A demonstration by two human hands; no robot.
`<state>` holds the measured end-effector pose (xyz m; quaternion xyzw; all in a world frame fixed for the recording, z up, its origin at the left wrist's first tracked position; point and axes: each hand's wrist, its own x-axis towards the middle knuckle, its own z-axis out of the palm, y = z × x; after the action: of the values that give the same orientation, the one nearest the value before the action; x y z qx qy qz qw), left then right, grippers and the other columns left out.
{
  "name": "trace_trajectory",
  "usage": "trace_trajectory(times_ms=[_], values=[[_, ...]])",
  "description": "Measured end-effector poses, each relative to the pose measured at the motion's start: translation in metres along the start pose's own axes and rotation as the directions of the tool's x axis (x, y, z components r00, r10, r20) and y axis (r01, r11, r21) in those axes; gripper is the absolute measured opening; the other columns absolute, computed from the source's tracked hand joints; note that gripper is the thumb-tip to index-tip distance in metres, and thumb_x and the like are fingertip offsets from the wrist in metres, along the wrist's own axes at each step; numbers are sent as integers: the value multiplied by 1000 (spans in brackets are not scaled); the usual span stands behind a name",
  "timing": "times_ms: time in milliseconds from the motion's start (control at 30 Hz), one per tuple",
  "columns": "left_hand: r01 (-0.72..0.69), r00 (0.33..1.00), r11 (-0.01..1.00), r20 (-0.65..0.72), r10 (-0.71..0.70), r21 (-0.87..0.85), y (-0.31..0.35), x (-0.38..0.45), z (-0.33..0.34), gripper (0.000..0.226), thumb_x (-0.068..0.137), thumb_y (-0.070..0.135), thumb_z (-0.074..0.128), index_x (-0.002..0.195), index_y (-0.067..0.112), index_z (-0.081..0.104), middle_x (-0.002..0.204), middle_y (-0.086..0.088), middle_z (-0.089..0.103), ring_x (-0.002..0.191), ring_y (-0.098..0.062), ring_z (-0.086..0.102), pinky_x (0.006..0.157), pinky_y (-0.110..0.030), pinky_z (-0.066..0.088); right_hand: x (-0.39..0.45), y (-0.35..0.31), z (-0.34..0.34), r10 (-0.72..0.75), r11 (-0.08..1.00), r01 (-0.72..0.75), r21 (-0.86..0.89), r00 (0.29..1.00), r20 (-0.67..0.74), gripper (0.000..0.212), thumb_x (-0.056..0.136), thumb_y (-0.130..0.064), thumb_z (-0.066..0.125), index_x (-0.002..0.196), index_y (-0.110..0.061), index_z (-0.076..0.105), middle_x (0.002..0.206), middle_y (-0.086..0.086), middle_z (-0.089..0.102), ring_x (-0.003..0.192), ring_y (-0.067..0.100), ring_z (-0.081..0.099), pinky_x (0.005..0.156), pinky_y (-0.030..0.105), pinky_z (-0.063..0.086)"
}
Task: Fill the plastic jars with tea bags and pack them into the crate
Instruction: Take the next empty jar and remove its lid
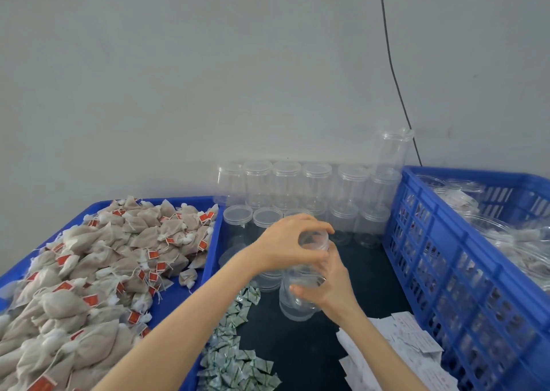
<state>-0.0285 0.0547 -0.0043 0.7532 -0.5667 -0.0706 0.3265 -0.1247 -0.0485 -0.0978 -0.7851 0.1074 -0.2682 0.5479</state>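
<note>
An empty clear plastic jar (297, 304) is held tilted over the dark table in the middle. My right hand (330, 286) grips its body from the right. My left hand (293, 242) curls over its clear lid (314, 239) at the top. A heap of beige tea bags with red tags (98, 271) fills the blue tray (208, 259) on the left. The blue crate (464, 268) on the right holds several filled jars (506, 242).
Rows of empty lidded jars (300, 188) stand against the wall, one stacked taller at the right. Small green-white sachets (235, 349) lie along the tray's edge. White paper slips (395, 346) lie beside the crate. A black cable runs down the wall.
</note>
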Motion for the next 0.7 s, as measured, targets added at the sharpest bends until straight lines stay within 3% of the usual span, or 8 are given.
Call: trace_trajectory(times_ms=[133,233,300,367,433,533,600,700], values=[[183,907,982,-394,-147,55,4,-1,33,40,71,51,56,110,41,62,111,18,57,103,-11,53,84,-31,46,-3,-2,14,-121,973,73,-217,968,-218,82,59,-31,89,121,-49,39,116,-25,56,104,-3,58,80,11,47],[372,821,927,-449,-353,-49,7,7,44,40,75,54,59,113,41,58,116,12,55,108,-17,51,79,-30,40,-5,2,23,-110,965,29,-262,948,-300,81,63,-33,88,130,-35,44,123,-18,55,111,4,57,89,24,49],[465,782,877,-408,-471,-122,8,16,42,49,79,61,56,122,37,54,126,5,52,117,-21,48,89,-35,41,0,5,23,-139,942,17,-337,930,-341,88,64,-33,88,138,-22,43,130,-11,54,118,9,54,97,34,48],[463,831,877,-280,-480,-128,6,22,36,63,80,65,56,134,33,46,138,-1,44,128,-25,40,103,-44,37,4,6,17,-142,930,8,-368,930,-338,90,64,-30,88,140,-17,43,132,-7,54,118,12,53,98,39,48],[392,915,908,-35,-401,-146,3,21,23,77,80,57,65,145,35,30,149,-2,30,137,-26,29,110,-46,31,5,7,8,-119,933,-4,-360,941,-318,91,63,-28,88,140,-18,42,131,-6,54,117,14,54,96,40,50],[287,928,956,269,-259,-66,-8,11,-6,97,77,39,75,151,36,11,155,5,18,140,-17,24,109,-31,27,0,10,-1,-124,937,16,-349,949,-291,90,62,-30,89,139,-24,41,129,-11,54,115,9,54,93,31,50],[259,925,966,280,-255,24,-13,8,-15,98,75,42,76,151,32,14,156,8,22,138,-12,27,104,-24,27,-3,10,1,-117,941,20,-338,956,-269,89,62,-33,88,138,-28,41,127,-15,53,114,6,53,92,29,49],[376,911,912,117,-396,165,-8,9,-6,96,69,63,70,146,23,29,145,2,41,128,-19,43,98,-30,38,-4,11,9,-118,939,21,-345,958,-262,91,62,-34,88,140,-26,40,126,-18,50,117,8,53,95,31,49]])
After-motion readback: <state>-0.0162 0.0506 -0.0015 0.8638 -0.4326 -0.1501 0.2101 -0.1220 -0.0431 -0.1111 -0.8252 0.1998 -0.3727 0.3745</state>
